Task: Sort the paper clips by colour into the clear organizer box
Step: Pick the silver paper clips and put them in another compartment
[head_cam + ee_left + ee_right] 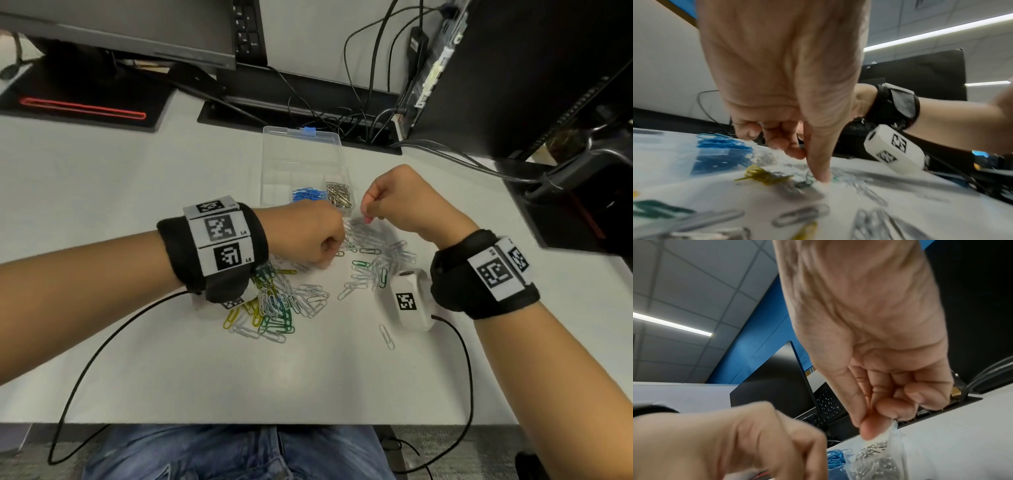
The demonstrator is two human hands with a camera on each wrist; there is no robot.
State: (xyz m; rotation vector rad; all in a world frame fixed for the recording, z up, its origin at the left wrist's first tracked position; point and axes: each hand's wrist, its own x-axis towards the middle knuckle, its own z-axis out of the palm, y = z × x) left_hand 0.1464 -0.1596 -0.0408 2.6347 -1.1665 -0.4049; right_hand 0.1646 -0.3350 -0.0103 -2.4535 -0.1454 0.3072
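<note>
Your clear organizer box (301, 150) sits open on the desk (137, 359), blue clips (308, 194) and silver clips (339, 198) in adjoining near compartments. Loose mixed clips (284, 301) lie just in front. Your left hand (308, 233) is curled, thumb tip touching the desk among them. Your right hand (397, 202), fingers pressed together, hovers beside the silver compartment; whether it pinches a clip cannot be told.

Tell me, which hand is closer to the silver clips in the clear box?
The right hand. Its fingertips hover right beside the silver clips at the near right corner of the clear box. The left hand sits a bit farther, just in front of the blue clips.
</note>
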